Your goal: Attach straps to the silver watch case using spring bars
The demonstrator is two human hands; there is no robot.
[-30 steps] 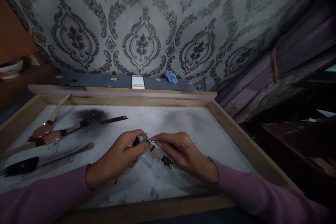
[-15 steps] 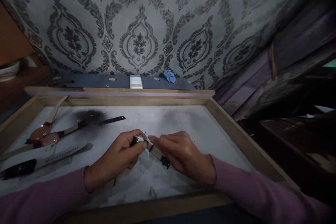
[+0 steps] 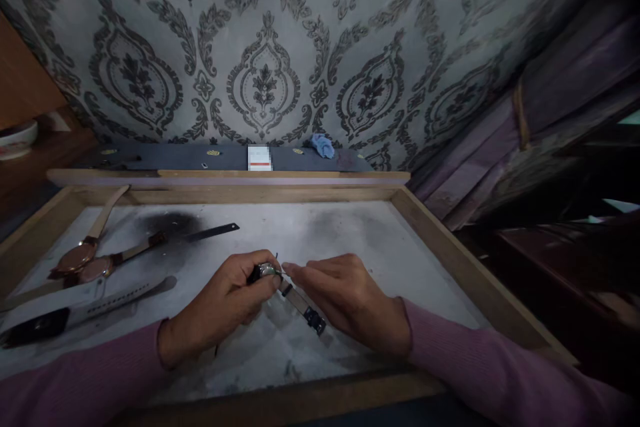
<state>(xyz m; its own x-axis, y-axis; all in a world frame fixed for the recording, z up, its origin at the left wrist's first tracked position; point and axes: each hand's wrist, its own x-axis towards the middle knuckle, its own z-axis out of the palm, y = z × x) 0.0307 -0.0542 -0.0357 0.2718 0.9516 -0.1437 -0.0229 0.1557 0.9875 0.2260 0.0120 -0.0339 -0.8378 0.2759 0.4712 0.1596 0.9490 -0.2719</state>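
My left hand (image 3: 235,290) is closed round a small wristwatch (image 3: 267,269), its round case pinched between thumb and fingers. The strap (image 3: 299,302), dark at its buckle end, hangs down to the right toward the wooden-framed tray's floor. My right hand (image 3: 345,293) is closed, its fingertips just right of the watch case. A thin, light-coloured tool (image 3: 283,272) sticks out of those fingertips and reaches the case edge; most of it is hidden, so its kind does not show.
To the left lie two rose-gold watches (image 3: 75,258) (image 3: 97,268) and a watch with a black face (image 3: 35,328). A dark flat blade (image 3: 214,232) rests behind my left hand. Wooden rims (image 3: 440,265) enclose the tray; a blue cloth (image 3: 323,146) sits on the ledge beyond.
The strap of the held watch has swung slightly downward and turned, and the case has tilted a little. Both hands stay nearly in place, the right fingertips still at the case edge.
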